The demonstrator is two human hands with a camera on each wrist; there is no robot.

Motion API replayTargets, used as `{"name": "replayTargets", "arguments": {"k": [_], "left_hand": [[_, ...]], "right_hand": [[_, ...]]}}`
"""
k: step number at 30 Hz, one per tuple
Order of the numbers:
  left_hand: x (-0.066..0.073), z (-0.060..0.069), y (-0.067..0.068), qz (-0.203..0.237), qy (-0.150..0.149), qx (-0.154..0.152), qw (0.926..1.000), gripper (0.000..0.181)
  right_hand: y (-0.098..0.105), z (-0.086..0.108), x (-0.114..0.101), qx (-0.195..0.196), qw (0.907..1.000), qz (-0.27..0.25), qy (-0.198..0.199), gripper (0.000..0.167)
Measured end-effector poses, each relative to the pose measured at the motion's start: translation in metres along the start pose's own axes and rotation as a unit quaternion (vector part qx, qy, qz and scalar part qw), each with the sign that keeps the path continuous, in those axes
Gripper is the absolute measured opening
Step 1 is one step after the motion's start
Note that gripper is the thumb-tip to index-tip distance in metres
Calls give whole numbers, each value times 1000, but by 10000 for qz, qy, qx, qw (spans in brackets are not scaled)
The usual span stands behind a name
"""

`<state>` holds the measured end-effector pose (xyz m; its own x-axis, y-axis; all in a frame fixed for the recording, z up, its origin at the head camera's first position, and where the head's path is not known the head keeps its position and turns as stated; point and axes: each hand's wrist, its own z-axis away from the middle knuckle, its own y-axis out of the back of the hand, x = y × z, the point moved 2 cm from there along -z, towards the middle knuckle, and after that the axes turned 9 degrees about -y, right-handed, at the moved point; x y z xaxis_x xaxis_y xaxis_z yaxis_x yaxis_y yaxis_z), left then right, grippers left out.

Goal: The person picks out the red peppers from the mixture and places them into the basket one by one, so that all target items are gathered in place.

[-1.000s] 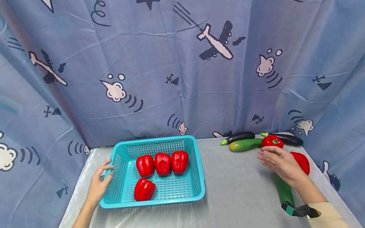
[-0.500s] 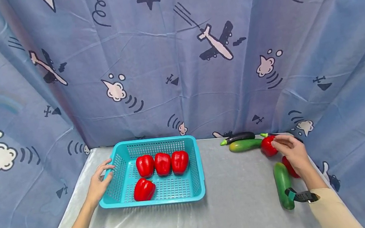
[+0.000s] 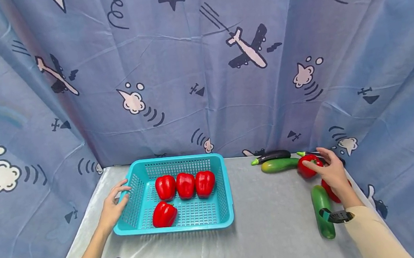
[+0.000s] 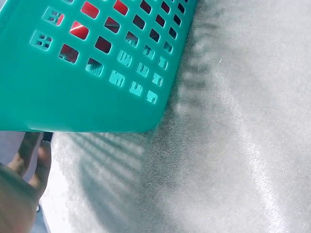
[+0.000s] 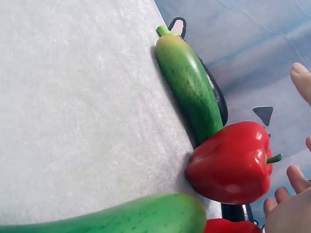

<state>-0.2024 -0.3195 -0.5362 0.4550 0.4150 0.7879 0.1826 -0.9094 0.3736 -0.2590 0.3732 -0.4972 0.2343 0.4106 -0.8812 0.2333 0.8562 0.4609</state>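
My left hand (image 3: 111,209) rests at the left rim of a turquoise plastic basket (image 3: 225,211), its fingertips touching the edge. Part of this hand (image 4: 22,187) shows below the basket wall (image 4: 77,109) in the left wrist view. Inside the basket are several red bell peppers (image 3: 185,186). On the right, my right hand (image 3: 334,174) hovers by another red bell pepper (image 3: 308,167), thumb and fingers spread at its right side. In the right wrist view the fingers (image 5: 297,179) stand apart from that pepper (image 5: 233,165).
A green cucumber-like vegetable (image 3: 280,164) and a dark eggplant (image 3: 272,156) lie at the back. Another eggplant (image 3: 305,153) is partly behind the right hand. A long green vegetable (image 3: 323,213) and a red one (image 3: 330,190) lie below the wrist. A patterned curtain (image 3: 172,86) encloses the table.
My right hand has moved back and to the right, from in front of the red bell pepper to its right side, its fingers now spread. The left hand and basket have stayed put.
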Motion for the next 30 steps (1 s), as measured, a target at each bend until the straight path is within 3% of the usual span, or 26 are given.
{"name": "replayTargets", "arguments": {"k": [6,14,22,30], "left_hand": [[-4,-1,0,-86,21,28,10000,23],[0,0,-1,-25,48,3,10000,22],[1,-1,0,32,-31,-49,10000,22],[1,0,0,12,7,-13,10000,22]], "right_hand": [[-7,-5,2,-51,9995,-35,-303,99],[-18,-10,7,226,9969,-371,-652,98],[-23,-15,18,178,9969,-132,-756,95],[-27,-19,20,426,9967,324,-616,80]]}}
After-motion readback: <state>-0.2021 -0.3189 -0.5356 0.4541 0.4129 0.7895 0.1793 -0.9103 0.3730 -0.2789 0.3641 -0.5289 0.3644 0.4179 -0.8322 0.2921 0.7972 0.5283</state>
